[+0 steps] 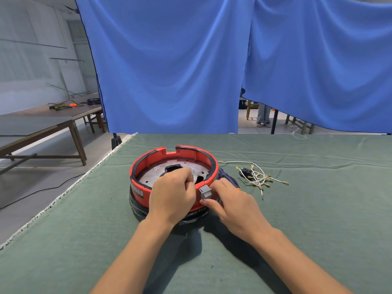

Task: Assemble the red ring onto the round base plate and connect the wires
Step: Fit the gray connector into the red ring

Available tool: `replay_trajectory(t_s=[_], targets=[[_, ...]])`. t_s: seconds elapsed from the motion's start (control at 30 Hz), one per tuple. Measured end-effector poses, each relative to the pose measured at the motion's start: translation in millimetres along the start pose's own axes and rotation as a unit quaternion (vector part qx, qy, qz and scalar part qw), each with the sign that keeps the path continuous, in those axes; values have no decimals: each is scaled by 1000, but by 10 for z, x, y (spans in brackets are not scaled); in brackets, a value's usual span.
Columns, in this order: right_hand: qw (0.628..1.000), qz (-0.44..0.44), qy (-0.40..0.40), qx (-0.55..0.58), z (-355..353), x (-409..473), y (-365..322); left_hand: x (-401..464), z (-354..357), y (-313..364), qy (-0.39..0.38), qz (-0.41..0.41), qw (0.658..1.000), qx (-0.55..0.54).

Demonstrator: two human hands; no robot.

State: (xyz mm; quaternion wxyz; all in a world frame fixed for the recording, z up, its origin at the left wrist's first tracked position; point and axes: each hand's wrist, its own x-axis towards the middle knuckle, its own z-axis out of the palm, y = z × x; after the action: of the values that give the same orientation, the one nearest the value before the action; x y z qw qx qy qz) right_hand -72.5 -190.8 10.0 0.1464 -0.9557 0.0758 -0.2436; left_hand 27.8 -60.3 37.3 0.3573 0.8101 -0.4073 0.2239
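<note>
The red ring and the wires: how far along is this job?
Done, it seems: the red ring already sits around the round base plate. In hand: the left hand curls over the ring's near rim, while the right hand pinches a small grey clip on its outer wall. Left: the wires lie loose on the green cloth to the right, apparently unconnected.

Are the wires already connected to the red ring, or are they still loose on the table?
Loose. The wires lie in a bundle on the green cloth, right of the red ring; neither hand touches them. One strand runs toward the ring, its end hidden.
</note>
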Motion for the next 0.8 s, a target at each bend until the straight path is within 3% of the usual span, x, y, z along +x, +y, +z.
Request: replay_trajectory(t_s=[0.27,0.57,0.8], targets=[[998,3,-56,0,-94,38,-48,-8,10,7,7,-4,1000,17],[981,58,-182,-18,-314,286,-107,-1,-4,-5,-9,-3,1000,12],[969,98,-208,90,-313,396,-35,-30,1,-56,-29,18,999,14]])
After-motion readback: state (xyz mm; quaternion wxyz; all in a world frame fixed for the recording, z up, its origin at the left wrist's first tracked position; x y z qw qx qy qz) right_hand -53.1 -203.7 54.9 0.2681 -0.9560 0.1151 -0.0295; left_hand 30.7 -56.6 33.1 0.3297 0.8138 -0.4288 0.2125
